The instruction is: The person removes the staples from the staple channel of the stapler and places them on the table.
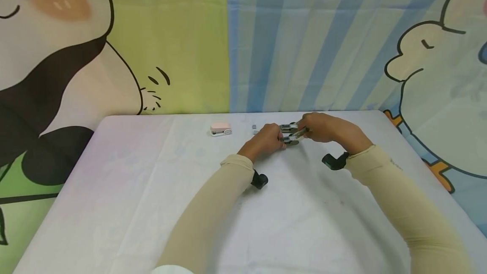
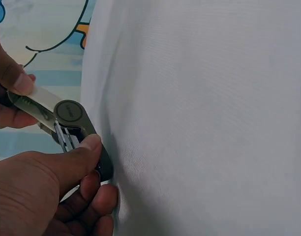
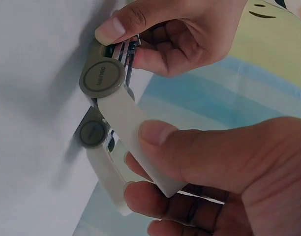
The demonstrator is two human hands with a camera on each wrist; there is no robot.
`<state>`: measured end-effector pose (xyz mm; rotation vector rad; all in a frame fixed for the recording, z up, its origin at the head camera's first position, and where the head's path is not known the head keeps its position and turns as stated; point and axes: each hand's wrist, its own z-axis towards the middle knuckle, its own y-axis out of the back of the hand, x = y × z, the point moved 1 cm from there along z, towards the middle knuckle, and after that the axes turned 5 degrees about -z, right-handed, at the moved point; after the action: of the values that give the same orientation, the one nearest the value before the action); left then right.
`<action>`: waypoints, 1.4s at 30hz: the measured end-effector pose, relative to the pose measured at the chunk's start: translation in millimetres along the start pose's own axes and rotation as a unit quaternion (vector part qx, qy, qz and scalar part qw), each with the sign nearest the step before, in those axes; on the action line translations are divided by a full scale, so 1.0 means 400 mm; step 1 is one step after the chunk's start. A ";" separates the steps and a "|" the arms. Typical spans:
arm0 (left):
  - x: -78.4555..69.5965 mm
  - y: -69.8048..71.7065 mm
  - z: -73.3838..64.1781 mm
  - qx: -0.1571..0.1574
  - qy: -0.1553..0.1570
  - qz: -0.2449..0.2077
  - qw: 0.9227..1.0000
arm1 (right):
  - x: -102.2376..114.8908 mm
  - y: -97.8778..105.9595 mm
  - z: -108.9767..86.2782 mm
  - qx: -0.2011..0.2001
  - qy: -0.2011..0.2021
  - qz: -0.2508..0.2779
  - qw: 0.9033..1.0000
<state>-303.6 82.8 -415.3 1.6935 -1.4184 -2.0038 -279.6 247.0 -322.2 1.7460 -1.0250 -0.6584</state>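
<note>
Probably light, stiff and slick, the stapler [image 3: 102, 78] spans both pinches, left hand [image 1: 267, 138] gripping its dark end [image 2: 105, 160], right hand [image 1: 321, 127] its pale arm [image 3: 122, 115], sound holds clear of the hinge [image 2: 68, 111] between.

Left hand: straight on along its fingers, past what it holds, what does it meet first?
Probably the table: its white top lies past the left hand in that wrist view; depth is unclear.

The left grip [image 1: 267, 138] and right grip [image 1: 319, 127] hold a metallic device [image 1: 292, 138].
</note>
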 end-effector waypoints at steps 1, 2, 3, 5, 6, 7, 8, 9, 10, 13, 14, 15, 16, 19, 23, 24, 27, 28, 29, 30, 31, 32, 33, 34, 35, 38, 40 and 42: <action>-0.001 -0.001 0.005 -0.002 0.001 0.001 1.000 | -0.002 0.000 0.001 -0.002 -0.002 -0.003 1.000; -0.002 -0.003 0.010 -0.005 0.001 0.005 1.000 | -0.004 -0.001 0.003 -0.004 -0.008 -0.006 1.000; -0.003 -0.003 0.014 -0.008 0.000 0.010 1.000 | -0.006 -0.003 0.005 -0.005 -0.014 -0.011 1.000; -0.005 -0.005 0.021 -0.011 -0.003 0.020 1.000 | -0.006 -0.005 0.007 -0.005 -0.023 -0.022 0.999; -0.005 -0.006 0.024 -0.010 -0.004 0.025 1.000 | -0.006 -0.006 0.008 -0.005 -0.026 -0.028 0.999; -0.004 -0.006 0.026 -0.009 -0.004 0.028 1.000 | -0.006 -0.007 0.010 -0.005 -0.030 -0.034 0.999; -0.004 -0.007 0.028 -0.009 -0.004 0.028 1.000 | -0.006 -0.009 0.011 -0.004 -0.033 -0.038 0.999; -0.003 -0.008 0.029 -0.011 -0.002 0.027 1.000 | -0.006 -0.010 0.012 -0.004 -0.035 -0.039 0.999; -0.003 -0.007 0.028 -0.011 0.000 0.027 1.000 | -0.006 -0.010 0.014 -0.004 -0.036 -0.038 0.999; -0.003 -0.006 0.025 -0.010 0.007 0.020 1.000 | -0.008 -0.012 0.018 0.001 -0.044 -0.034 0.998; -0.004 -0.006 0.023 -0.008 0.008 0.019 1.000 | -0.010 -0.014 0.020 0.005 -0.049 -0.033 0.998; -0.006 -0.006 0.022 -0.005 0.009 0.016 1.000 | -0.013 -0.015 0.021 0.011 -0.053 -0.033 0.998; -0.008 -0.006 0.022 -0.003 0.009 0.015 1.000 | -0.016 -0.017 0.021 0.016 -0.057 -0.032 0.998; -0.015 -0.005 0.021 0.003 0.010 0.018 1.000 | -0.028 -0.024 0.021 0.028 -0.065 -0.028 0.997; -0.013 -0.005 0.021 0.008 0.026 0.023 0.999 | -0.043 -0.035 0.024 0.024 -0.062 -0.003 0.998; -0.011 -0.004 0.020 0.009 0.031 0.020 0.999 | -0.046 -0.037 0.026 0.020 -0.062 0.003 0.998; -0.003 -0.004 0.019 0.008 0.035 0.005 0.999 | -0.053 -0.042 0.031 0.012 -0.066 0.015 0.998; -0.001 -0.005 0.019 0.008 0.034 -0.001 0.999 | -0.056 -0.043 0.033 0.012 -0.067 0.017 0.997; 0.001 -0.005 0.019 0.007 0.034 -0.008 0.999 | -0.059 -0.044 0.033 0.011 -0.068 0.019 0.997; 0.002 -0.005 0.019 0.007 0.034 -0.015 0.999 | -0.062 -0.045 0.033 0.010 -0.067 0.020 0.998; 0.004 -0.006 0.018 0.006 0.035 -0.021 0.999 | -0.064 -0.046 0.033 0.007 -0.062 0.022 0.998; 0.005 -0.007 0.018 0.004 0.036 -0.023 0.999 | -0.067 -0.047 0.033 0.004 -0.056 0.023 0.998; 0.007 -0.009 0.019 0.002 0.038 -0.025 0.999 | -0.070 -0.049 0.033 0.000 -0.051 0.026 0.998; 0.009 -0.010 0.019 0.001 0.038 -0.028 0.999 | -0.073 -0.051 0.031 -0.002 -0.048 0.029 0.998; 0.011 -0.012 0.019 -0.001 0.035 -0.030 0.999 | -0.075 -0.052 0.030 -0.006 -0.043 0.031 0.999; 0.019 -0.019 0.023 -0.008 0.028 -0.031 0.999 | -0.082 -0.054 0.025 -0.021 -0.038 0.037 0.998; 0.024 -0.020 0.024 -0.015 0.020 -0.036 0.999 | -0.084 -0.049 0.019 -0.036 -0.033 0.043 0.998; 0.027 -0.017 0.024 -0.028 0.018 -0.046 0.998 | -0.083 -0.042 0.012 -0.058 -0.030 0.046 0.997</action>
<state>-312.5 84.7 -428.7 1.7923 -1.2818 -2.0295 -294.3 276.3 -340.3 1.5765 -1.0805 -0.7026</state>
